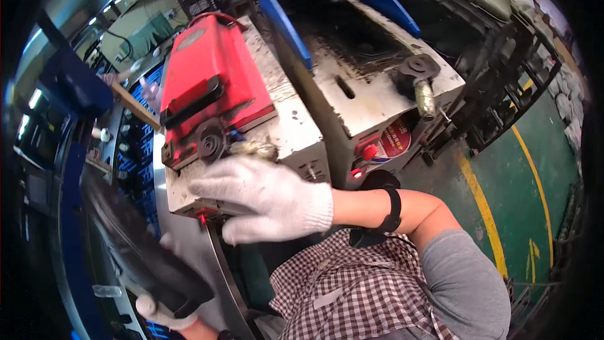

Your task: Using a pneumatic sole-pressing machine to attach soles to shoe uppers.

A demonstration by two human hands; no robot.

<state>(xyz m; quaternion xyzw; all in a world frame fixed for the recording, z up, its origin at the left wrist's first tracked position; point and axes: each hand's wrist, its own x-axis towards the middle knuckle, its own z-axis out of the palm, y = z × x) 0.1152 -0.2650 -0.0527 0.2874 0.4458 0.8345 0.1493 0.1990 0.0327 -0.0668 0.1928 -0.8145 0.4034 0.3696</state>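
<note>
At the lower left, my left hand (165, 312) wears a pale glove and is closed on a long black shoe (141, 239), which is tilted and smeared by motion. My right hand (267, 198), in a white knitted glove, is held out at the front corner of a white machine (296, 123) with a red lid (214, 63). Its fingers are stretched and the thumb stands apart, with nothing held. Just beyond these fingers are a dark round knob (212, 140) and a worn wrapped lever (255, 150). The lid, with its black handle (195, 101), is down.
To the right stands a second white machine (384, 113) with blue side panels (280, 16), a dark scorched top and a lit red switch (357, 174). Beyond it is a black rack (503, 107). A conveyor line with blue parts (148, 182) runs along the left.
</note>
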